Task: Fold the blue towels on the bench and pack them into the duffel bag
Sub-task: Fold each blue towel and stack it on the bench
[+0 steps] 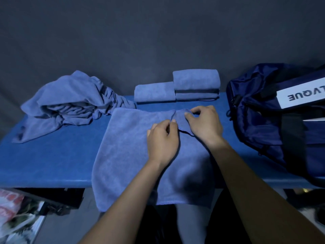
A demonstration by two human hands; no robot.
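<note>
The blue towel [137,152] in front of you lies spread flat on the table [52,161]. Its cloth is soft and fuzzy, with a thin stitched hem, and its near part hangs over the table edge toward you. At its far right corner, a small flap is turned up and makes a wrinkle.

Your left hand [162,140] pinches the towel edge beside this flap with thumb and first fingers [173,122]. Your right hand [204,124] has its fingers curled around the turned corner and grips it. The two hands are just beside each other.

At 10 o'clock from your hands, a crumpled pile of blue towels [70,103] rests on the table, not folded. At 12 o'clock, near the far edge, stand the folded towels: one single folded towel [154,92] and, touching it on the right, a stack of folded towels [196,85]; how many are in the stack I cannot tell exactly.

At 3 o'clock, the dark navy duffel bag [263,111] sits on the right end of the table. It carries a white label with letters and black straps. Its inside is not visible, so I cannot tell what it holds.
</note>
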